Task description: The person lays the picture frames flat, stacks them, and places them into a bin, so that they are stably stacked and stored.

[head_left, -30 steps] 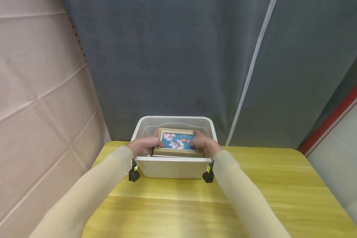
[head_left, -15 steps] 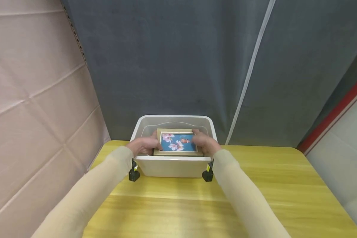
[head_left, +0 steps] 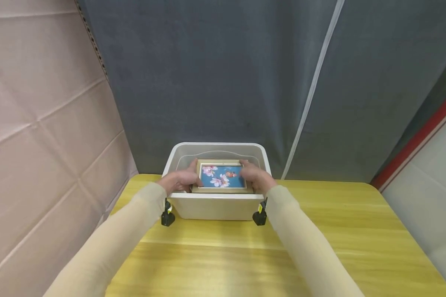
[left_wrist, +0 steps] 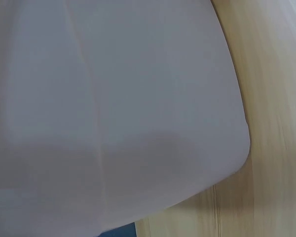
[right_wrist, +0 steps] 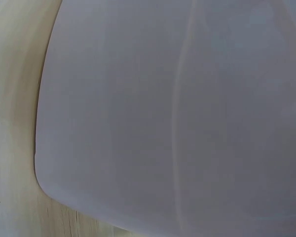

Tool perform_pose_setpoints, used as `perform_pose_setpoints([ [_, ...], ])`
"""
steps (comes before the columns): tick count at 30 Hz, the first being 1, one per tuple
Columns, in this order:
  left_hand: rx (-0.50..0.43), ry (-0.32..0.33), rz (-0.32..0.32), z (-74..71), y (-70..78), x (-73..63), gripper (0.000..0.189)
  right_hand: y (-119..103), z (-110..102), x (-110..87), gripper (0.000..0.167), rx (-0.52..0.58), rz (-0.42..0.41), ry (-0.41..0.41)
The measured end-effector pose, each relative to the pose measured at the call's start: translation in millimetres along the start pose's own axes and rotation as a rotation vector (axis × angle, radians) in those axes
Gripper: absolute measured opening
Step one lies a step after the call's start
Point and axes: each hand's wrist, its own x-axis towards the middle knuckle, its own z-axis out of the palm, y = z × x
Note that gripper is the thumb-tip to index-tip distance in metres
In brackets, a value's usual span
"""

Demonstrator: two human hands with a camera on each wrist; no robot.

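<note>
A gold-bordered picture frame (head_left: 224, 176) lies face up inside the white plastic bin (head_left: 215, 206). Its picture has pink blossoms and a small orange shape on blue. My left hand (head_left: 182, 178) grips the frame's left side, thumb over the front border. On the opposite side my right hand (head_left: 256, 177) holds the right border, its thumb near the upper right corner. Most of the fingers of both hands are hidden. Both wrist views are filled by the bin's outer wall, pale in the left wrist view (left_wrist: 128, 98) and in the right wrist view.
The bin stands on a yellow wood-grain table (head_left: 223, 255) near its back edge. Behind hangs a dark grey curtain (head_left: 215, 74) with a white strip (head_left: 312, 90). Pale quilted fabric (head_left: 52, 144) borders the left side, and a white panel with red trim (head_left: 412, 142) the right.
The picture frame has gone from slightly skewed to nearly square with the bin, and it sits slightly lower behind the front rim. Both hands keep hold of its sides.
</note>
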Motion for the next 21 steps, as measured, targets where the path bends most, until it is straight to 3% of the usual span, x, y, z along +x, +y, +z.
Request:
perform_pose_setpoints([
  [5,0.141,0.025,0.021,-1.9,2.1,-0.9,0.113,-1,0,-0.7,0.077,-0.018,0.020,0.006],
  [11,0.200,0.052,0.017,-4.0,1.3,1.8,0.110,-4,-2,1.5,0.076,-0.096,0.013,0.033],
  [13,0.200,0.055,0.008,-3.9,0.4,0.5,0.108,-3,1,2.8,0.074,-0.184,-0.004,0.063],
  [19,0.201,0.015,0.009,-5.1,1.7,-9.6,0.101,-3,11,-3.1,0.076,-0.663,-0.137,0.187],
  [21,0.227,0.011,0.034,-5.9,5.3,-16.0,0.099,-8,13,-9.2,0.077,-0.739,-0.183,0.190],
])
